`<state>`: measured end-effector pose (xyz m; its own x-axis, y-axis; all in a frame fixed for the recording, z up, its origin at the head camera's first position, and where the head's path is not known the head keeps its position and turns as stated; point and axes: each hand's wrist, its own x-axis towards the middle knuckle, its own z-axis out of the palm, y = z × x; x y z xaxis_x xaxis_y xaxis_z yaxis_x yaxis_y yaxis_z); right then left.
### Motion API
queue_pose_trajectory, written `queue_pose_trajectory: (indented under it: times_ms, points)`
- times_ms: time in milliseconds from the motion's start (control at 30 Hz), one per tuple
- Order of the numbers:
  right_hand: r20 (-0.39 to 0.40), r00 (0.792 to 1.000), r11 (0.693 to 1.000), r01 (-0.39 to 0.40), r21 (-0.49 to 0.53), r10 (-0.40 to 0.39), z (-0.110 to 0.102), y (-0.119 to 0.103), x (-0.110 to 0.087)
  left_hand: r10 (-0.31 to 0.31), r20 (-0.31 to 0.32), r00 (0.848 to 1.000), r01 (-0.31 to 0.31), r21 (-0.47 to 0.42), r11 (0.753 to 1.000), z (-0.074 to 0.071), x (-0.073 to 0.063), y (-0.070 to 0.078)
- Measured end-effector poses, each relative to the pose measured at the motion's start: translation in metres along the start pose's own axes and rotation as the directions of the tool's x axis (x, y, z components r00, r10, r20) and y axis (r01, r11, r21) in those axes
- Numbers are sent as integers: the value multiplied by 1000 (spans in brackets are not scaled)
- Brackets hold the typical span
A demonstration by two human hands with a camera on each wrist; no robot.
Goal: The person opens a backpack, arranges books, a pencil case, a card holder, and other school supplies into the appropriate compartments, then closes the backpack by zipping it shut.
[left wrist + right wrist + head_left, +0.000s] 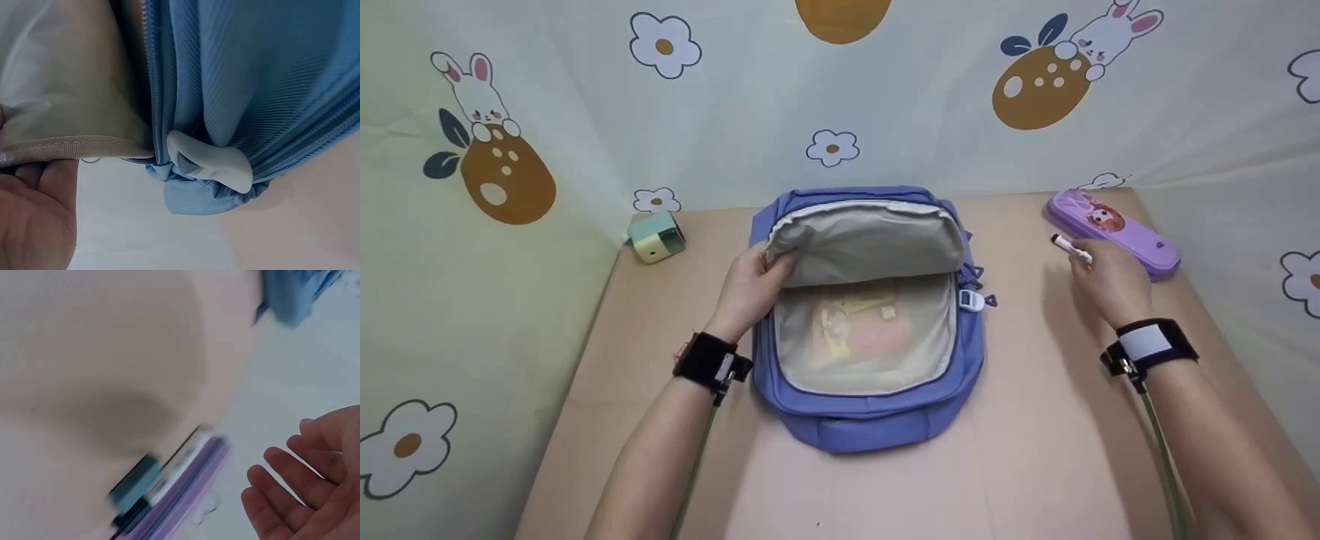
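A blue-purple backpack [870,420] lies on the table with its front panel unzipped and folded up, showing a pale lining. My left hand [754,289] holds the panel's edge [67,149] at its left side, fingers behind the fabric. Inside the backpack a pink and yellow item [859,322] shows faintly. My right hand [1114,285] hovers just in front of a purple pencil case [1144,244], next to a white marker [1065,244] with a dark end. In the right wrist view its fingers [284,492] are spread apart and hold nothing.
A green and cream pencil sharpener [658,238] stands at the table's back left. In the right wrist view a blurred teal block [135,481] lies beside the pencil case. A patterned curtain [735,127] rises behind the table and along its sides.
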<state>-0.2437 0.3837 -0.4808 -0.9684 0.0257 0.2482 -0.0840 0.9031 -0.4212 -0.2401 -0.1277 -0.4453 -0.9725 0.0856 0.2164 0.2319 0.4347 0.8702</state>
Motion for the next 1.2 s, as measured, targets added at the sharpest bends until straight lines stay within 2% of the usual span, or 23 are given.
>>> queue_pose_trajectory:
  times_ms: [167,400,567,733,800,967,1200]
  points:
    - [15,999,995,-33,-89,34,5,31,6,-13,1,1000,13,1,1000,2,-2,-2]
    - [24,998,983,-52,-177,57,9,47,22,-23,18,1000,23,-7,1000,3,-2,-3]
    - [27,990,962,-128,-243,138,2,66,35,-24,16,1000,24,-14,1000,2,-3,-4]
    - [126,956,946,-233,-223,265,-7,89,33,-28,38,999,28,-5,1000,2,-4,-5]
    - [139,953,946,-236,-223,271,-10,96,32,-23,39,999,23,4,1000,2,-4,-6]
    - [120,966,957,-203,-206,231,-16,101,34,-12,31,999,12,7,1000,0,-3,-7]
    - [182,939,956,-279,-91,291,-18,103,36,-18,49,999,18,-6,1000,1,-3,-7]
